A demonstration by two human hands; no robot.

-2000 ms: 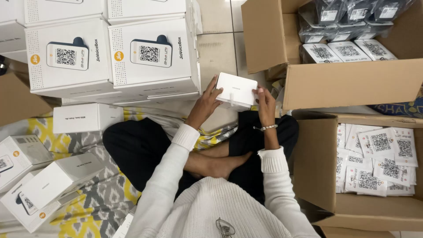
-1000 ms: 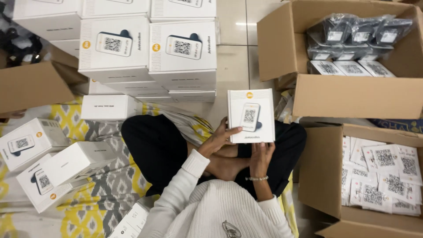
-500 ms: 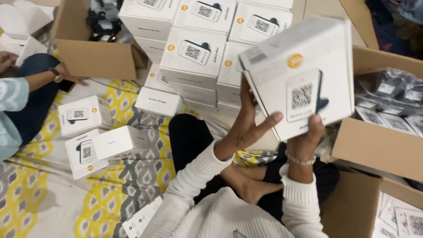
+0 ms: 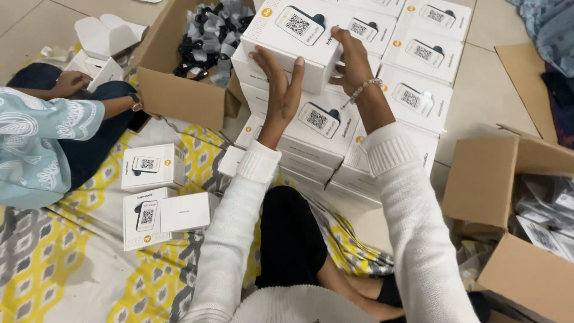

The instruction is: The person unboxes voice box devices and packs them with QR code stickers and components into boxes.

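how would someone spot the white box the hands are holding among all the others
Find the stack of white boxes on the tiled floor. At its near left corner, one white box sits highest, clasped by the left hand and right hand.

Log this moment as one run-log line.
left hand: holds white box | right hand: holds same box | box: over stack of white boxes | co-worker's hand: apart

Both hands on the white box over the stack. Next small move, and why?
Probably lower the white box onto the stack of white boxes and let go: the left hand and right hand grip its sides, and it sits just above the stack's top row.
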